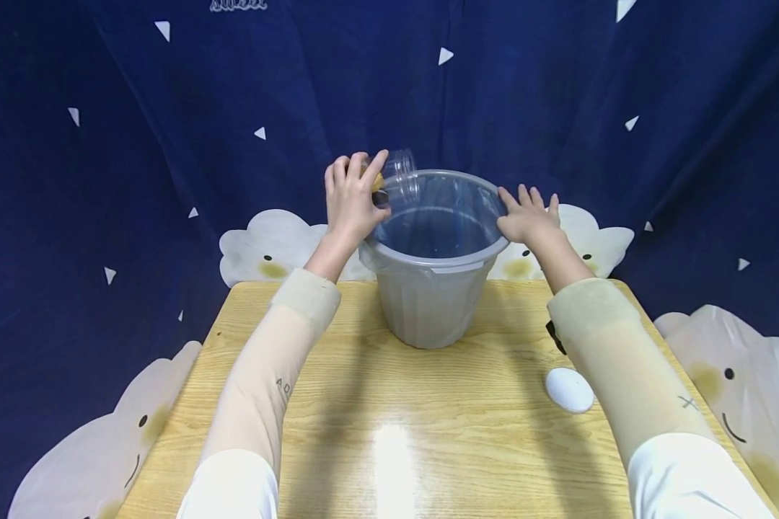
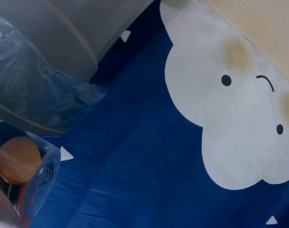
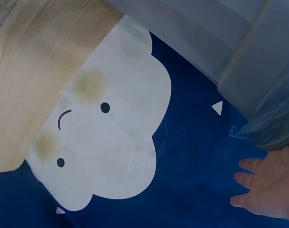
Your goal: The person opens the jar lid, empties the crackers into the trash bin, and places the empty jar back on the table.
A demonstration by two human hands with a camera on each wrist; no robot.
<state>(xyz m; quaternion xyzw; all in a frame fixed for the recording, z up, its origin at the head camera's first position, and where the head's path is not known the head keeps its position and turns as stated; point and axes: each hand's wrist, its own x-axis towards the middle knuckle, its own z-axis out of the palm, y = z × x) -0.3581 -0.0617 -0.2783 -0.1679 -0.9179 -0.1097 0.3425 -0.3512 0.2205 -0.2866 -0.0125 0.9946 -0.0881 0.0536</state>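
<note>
A grey trash bin (image 1: 422, 303) lined with a clear plastic bag (image 2: 21, 71) stands upright toward the table's far edge. My left hand (image 1: 350, 198) grips a clear plastic jar (image 1: 404, 173) on its side at the bin's left rim, its mouth end toward the bin. Something yellowish shows inside the jar in the head view; in the left wrist view a round orange-brown piece (image 2: 18, 159) appears through the wall. At the opposite rim, my right hand (image 1: 529, 216) touches the edge with fingers straight and spread.
A white oval object (image 1: 569, 390) lies on the wooden table (image 1: 454, 447) by my right forearm. A small black item (image 1: 555, 336) is partly hidden by the right sleeve. Behind the table hangs a dark blue curtain (image 1: 285, 86) with white cloud faces.
</note>
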